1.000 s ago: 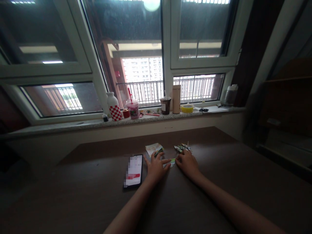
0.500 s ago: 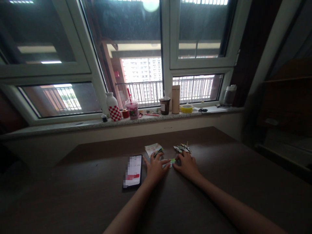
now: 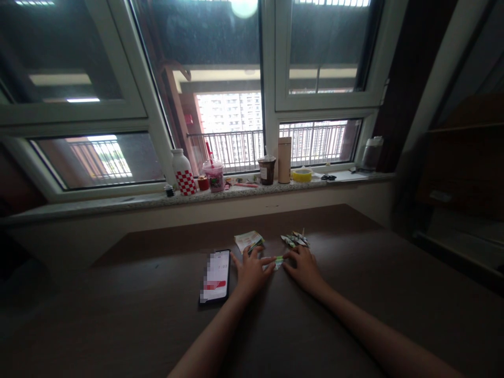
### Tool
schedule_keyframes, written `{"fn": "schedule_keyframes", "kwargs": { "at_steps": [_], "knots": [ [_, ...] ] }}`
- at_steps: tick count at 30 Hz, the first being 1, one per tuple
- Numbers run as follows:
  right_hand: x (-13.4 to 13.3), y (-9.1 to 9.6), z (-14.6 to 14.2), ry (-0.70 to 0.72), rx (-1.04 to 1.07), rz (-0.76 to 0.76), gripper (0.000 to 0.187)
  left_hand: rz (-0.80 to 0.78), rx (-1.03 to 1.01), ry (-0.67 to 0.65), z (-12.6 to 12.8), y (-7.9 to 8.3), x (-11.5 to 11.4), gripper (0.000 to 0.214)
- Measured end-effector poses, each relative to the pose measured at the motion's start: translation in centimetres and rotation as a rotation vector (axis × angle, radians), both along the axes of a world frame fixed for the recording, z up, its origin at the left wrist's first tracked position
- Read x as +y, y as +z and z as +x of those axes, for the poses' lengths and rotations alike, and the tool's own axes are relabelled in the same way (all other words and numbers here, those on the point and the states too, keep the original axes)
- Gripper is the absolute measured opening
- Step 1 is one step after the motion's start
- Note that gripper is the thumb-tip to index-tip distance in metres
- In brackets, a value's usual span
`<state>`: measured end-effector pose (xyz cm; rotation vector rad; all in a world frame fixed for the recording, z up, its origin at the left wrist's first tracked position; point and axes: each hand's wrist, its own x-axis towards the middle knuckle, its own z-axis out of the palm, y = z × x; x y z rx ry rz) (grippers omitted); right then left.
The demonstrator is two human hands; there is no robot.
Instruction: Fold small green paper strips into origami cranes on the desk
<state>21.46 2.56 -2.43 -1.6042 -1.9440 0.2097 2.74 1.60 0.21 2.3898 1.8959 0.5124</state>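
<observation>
A small folded piece of green-and-white paper (image 3: 279,261) lies flat on the dark table between my hands. My left hand (image 3: 252,270) holds its left part, thumb and index finger pressed close together on it and the other fingers spread. On the opposite side, my right hand (image 3: 303,265) has its thumb and index finger curled at the paper's right edge. Just beyond my left fingers is a stack of printed paper sheets (image 3: 248,240). A pile of folded paper pieces (image 3: 295,239) sits right beyond my right hand, partly hidden by it.
A lit phone (image 3: 215,277) lies left of my left hand. Along the windowsill (image 3: 236,193) stand a checkered bottle (image 3: 185,176), a pink drink cup (image 3: 213,176), a dark drink cup (image 3: 266,170), a tan cylinder (image 3: 284,160), yellow tape (image 3: 302,176) and scissors (image 3: 328,178).
My right hand's thumb and fingers have shifted slightly at the paper's right edge. My left hand stays in place, and the paper lies where it was.
</observation>
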Motion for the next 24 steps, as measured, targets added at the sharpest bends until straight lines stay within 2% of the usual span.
{"fn": "schedule_keyframes", "kwargs": {
  "at_steps": [4,8,16,24],
  "knots": [
    [0.1,-0.3,0.3,0.070,0.078,0.013,0.018,0.018,-0.010,0.000,0.0,0.0,0.0,0.027],
    [-0.3,0.1,0.1,0.132,0.038,0.011,0.017,0.023,-0.019,0.001,0.0,0.0,0.1,0.027],
    [-1.3,1.3,-0.4,-0.019,-0.082,-0.016,0.018,0.010,-0.013,0.001,0.1,0.2,0.0,0.028],
    [-0.8,1.7,0.5,-0.150,-0.171,-0.033,0.024,-0.011,-0.015,-0.001,0.1,0.4,0.0,0.027]
  ]
}}
